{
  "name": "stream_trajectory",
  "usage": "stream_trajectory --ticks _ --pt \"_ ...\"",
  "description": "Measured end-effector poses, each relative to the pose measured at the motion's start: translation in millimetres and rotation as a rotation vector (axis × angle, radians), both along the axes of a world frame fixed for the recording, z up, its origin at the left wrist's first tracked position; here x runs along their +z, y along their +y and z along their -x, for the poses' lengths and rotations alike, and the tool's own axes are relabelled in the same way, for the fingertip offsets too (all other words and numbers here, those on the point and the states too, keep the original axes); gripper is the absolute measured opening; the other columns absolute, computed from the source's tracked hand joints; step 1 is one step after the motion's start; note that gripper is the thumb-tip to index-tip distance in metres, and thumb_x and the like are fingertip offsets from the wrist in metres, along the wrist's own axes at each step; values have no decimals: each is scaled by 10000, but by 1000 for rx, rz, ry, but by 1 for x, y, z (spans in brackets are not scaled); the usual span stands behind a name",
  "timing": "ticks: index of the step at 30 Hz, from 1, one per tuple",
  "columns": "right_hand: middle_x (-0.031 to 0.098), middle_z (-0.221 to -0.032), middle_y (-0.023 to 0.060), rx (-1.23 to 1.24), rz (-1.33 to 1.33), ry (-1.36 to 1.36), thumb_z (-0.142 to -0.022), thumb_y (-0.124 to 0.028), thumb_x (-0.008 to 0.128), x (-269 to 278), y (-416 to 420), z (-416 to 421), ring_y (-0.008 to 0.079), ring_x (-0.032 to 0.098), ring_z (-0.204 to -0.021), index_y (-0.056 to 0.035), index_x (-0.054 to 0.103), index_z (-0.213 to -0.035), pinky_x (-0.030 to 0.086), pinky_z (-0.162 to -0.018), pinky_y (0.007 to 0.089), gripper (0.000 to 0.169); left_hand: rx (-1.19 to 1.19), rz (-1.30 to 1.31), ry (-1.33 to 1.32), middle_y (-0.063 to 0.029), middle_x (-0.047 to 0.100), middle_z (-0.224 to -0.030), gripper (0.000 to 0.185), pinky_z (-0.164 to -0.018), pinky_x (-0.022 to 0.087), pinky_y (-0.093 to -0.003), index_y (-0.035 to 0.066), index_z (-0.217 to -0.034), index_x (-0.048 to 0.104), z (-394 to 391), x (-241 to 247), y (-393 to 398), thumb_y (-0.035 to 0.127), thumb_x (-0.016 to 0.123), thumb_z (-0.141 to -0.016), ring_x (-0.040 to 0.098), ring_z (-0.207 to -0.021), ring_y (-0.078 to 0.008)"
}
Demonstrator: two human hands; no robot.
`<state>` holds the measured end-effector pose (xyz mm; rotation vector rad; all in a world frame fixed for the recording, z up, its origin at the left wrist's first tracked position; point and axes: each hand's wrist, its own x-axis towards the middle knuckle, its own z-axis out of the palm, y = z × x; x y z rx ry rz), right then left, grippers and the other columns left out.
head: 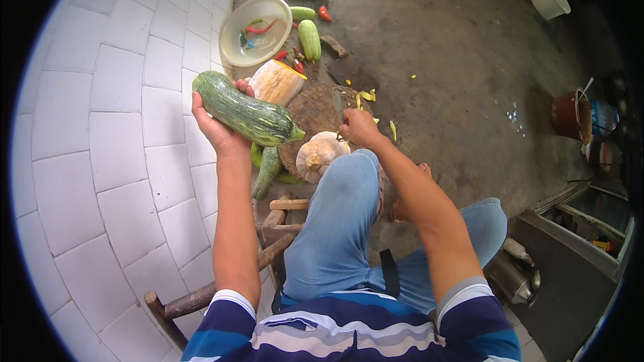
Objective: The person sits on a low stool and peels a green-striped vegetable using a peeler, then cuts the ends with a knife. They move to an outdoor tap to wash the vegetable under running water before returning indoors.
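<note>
My left hand (217, 123) is shut on a large dark green striped squash (241, 110), raised beside the tiled wall. Over the right side of a round wooden chopping block (314, 110), my right hand (359, 128) grips a small knife (337, 102), its blade pointing away from me. A ribbed, pale pumpkin piece (322, 153) rests on the block's near edge. Behind the block lies a cut pumpkin piece (276, 83) with an orange cut face. Yellow-green peelings (369, 95) lie at the block's right edge. Another green squash (267, 173) is below my left hand.
A translucent plastic basin (229, 35) holds peppers. Pale green squashes (309, 40), red peppers (324, 13) and a cleaver (352, 71) lie on the floor. The white tiled wall (118, 125) bounds the left. A wooden chair (201, 299) stands at lower left, a metal flask (510, 276) at right.
</note>
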<state>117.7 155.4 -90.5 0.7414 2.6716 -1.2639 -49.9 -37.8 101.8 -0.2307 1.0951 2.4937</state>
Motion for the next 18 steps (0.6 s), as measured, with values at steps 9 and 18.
stream_trajectory --ticks 9,18 --pt "709 -839 197 94 -59 -30 -755 -70 623 -46 -11 41 389 692 -849 -41 731 -851 540 -758 491 147 -6 -79 -130 -210 599 -1038 578 -886 576 -427 -8 -1134 536 3 -23 11 495 672 -883 622 -947 -319" --pt "693 -953 210 116 -115 97 -858 -129 586 -53 -12 34 374 683 -919 -43 733 -897 546 -801 479 175 44 -53 -194 -244 598 -1089 566 -883 565 -466 9 -1159 522 1 -42 29 492 647 -893 616 -964 -346"
